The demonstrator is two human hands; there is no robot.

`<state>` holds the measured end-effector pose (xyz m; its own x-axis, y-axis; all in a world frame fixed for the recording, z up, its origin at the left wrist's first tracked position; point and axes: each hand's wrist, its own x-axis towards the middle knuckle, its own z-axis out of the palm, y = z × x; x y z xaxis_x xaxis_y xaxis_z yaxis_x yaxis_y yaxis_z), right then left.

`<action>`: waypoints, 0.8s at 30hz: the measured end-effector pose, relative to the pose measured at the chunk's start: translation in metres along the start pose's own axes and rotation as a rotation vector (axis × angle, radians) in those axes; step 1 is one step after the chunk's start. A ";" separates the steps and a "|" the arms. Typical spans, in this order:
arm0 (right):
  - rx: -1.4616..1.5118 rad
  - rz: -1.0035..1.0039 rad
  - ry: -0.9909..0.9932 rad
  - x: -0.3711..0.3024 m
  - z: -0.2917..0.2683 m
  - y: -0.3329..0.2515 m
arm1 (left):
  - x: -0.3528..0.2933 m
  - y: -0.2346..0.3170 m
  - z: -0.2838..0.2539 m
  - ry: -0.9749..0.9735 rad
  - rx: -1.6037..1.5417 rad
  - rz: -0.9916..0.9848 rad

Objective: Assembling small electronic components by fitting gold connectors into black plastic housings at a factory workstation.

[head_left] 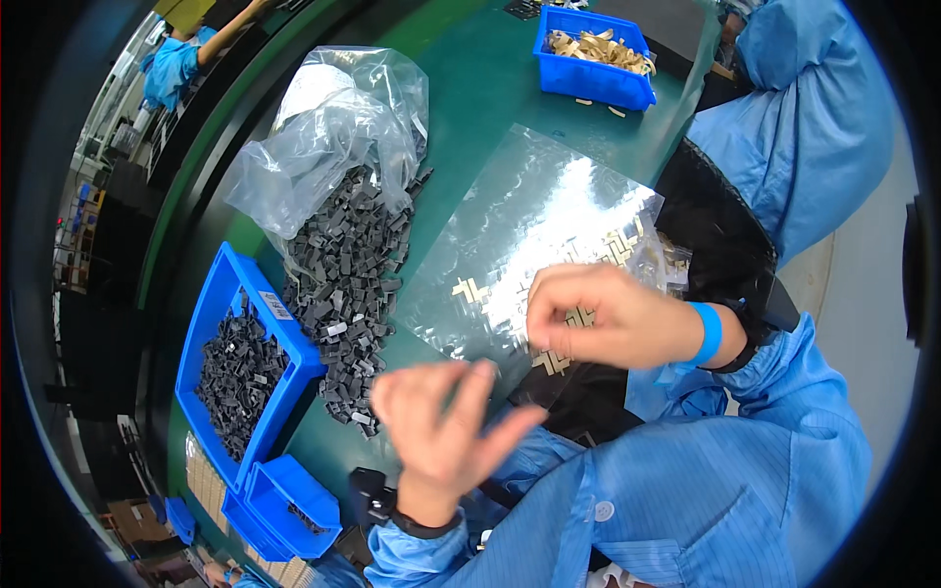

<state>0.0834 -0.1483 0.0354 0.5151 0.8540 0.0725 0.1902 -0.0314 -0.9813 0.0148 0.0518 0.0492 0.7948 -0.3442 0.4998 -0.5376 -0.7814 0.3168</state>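
My left hand (pixel 436 426) hovers by the near end of a pile of small dark grey plastic pieces (pixel 348 284), its thumb stretched away from the other fingers. Nothing plainly shows in it. My right hand (pixel 613 318) is closed, thumb and fingertips together in a pinch; whatever it may hold is too small or hidden to make out. Under that hand lies a clear plastic bag (pixel 490 216), with strong glare on it. Several small flat gold-coloured metal pieces (pixel 470 290) show on or inside the bag, partly covered by my right hand.
A large clear bag (pixel 368 108) spills the grey pieces. At left, a blue bin (pixel 211 304) holds more of them, beside a smaller blue bin (pixel 279 480). A far blue bin (pixel 593 86) holds tan strips. Another person's blue sleeve (pixel 814 127) is at right, near the green table (pixel 470 69).
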 end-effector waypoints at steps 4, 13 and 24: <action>0.017 -0.002 -0.003 0.001 -0.003 0.004 | 0.007 -0.049 0.001 0.020 0.464 -0.240; 0.046 -0.011 -0.006 -0.001 -0.001 0.005 | 0.007 -0.067 0.005 -0.074 0.475 -0.304; 0.095 -0.009 0.006 0.008 0.021 -0.002 | -0.004 0.003 -0.004 0.368 -1.282 -0.841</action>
<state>0.0699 -0.1301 0.0345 0.5190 0.8508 0.0823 0.1152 0.0257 -0.9930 0.0090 0.0525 0.0512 0.9703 0.2334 -0.0638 -0.0179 0.3323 0.9430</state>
